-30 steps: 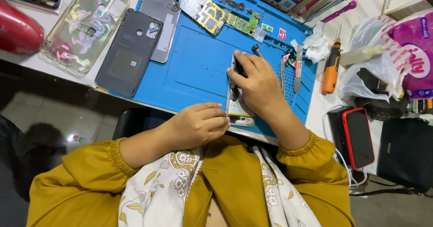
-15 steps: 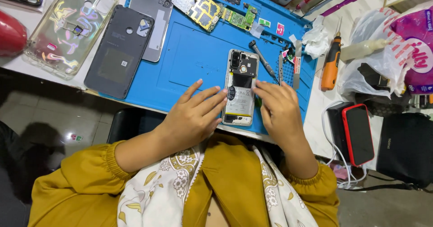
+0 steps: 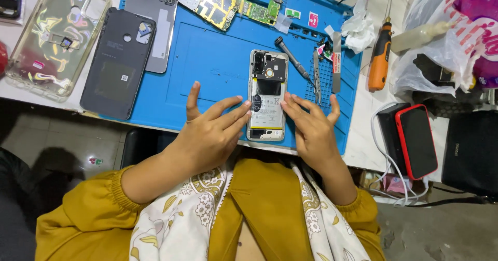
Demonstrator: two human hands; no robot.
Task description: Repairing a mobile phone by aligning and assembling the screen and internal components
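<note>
Your left hand (image 3: 210,131) lies flat, fingers spread, its fingertips touching the left edge of the opened phone (image 3: 267,95). Your right hand (image 3: 311,128) is flat and open too, fingertips against the phone's right edge; neither hand clamps anything. The phone lies back-off near the front of the blue mat (image 3: 207,64). A screwdriver (image 3: 291,59) rests just right of it, a dark back cover (image 3: 116,64) lies left, and circuit boards (image 3: 223,4) sit far.
</note>
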